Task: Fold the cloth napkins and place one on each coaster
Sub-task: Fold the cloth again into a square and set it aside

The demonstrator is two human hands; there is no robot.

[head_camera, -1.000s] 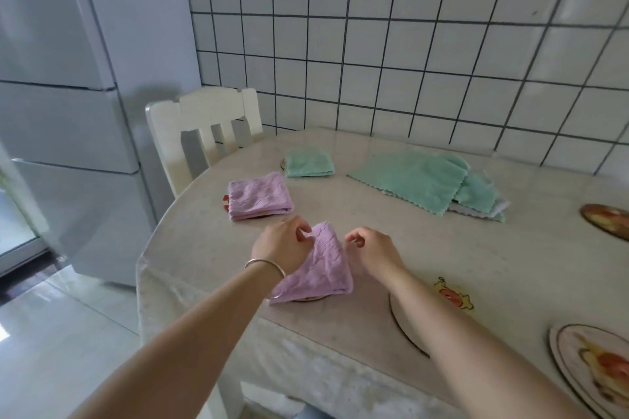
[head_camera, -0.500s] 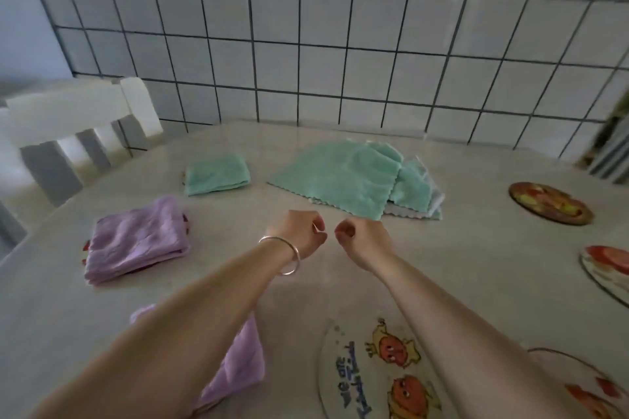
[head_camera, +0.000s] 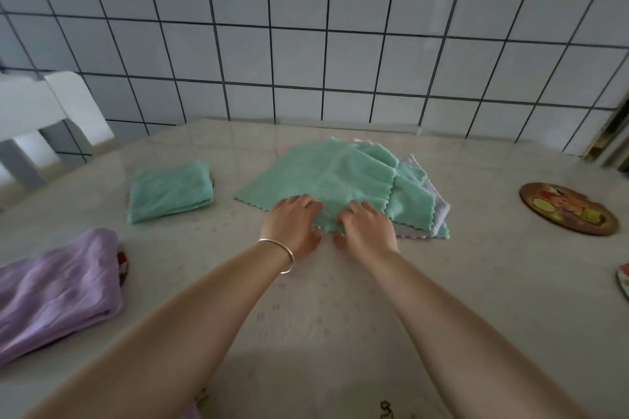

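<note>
Two hands meet at the near edge of an unfolded green napkin (head_camera: 326, 177): the left hand (head_camera: 293, 226), a thin metal bangle (head_camera: 280, 255) round its wrist, lies palm down with its fingers curled over the scalloped hem, and the right hand (head_camera: 366, 228) sits just beside it, fingers bent and bunching the same hem where the cloth has puckered between them. Both thumbs rest on the bare tabletop (head_camera: 340, 316) just below the cloth; whether either hand has actually pinched the fabric or only presses on it cannot be told. That napkin tops a loose pile (head_camera: 417, 214) of more green and pale cloths fanned out to its right, toward the tiled wall (head_camera: 306, 44). To the left, well apart from the hands, a folded green napkin (head_camera: 170, 192) lies flat, a dark sliver of something under its right edge. Nearer and further left, a folded lilac napkin (head_camera: 54, 292) rests on a coaster (head_camera: 123, 267), of which only a red-and-white rim shows. On the right side a round brown coaster (head_camera: 568, 209) with a fruit picture lies bare, and another coaster (head_camera: 623, 282) is cut off by the frame's edge. A white chair back (head_camera: 51, 112) stands at the far left.
</note>
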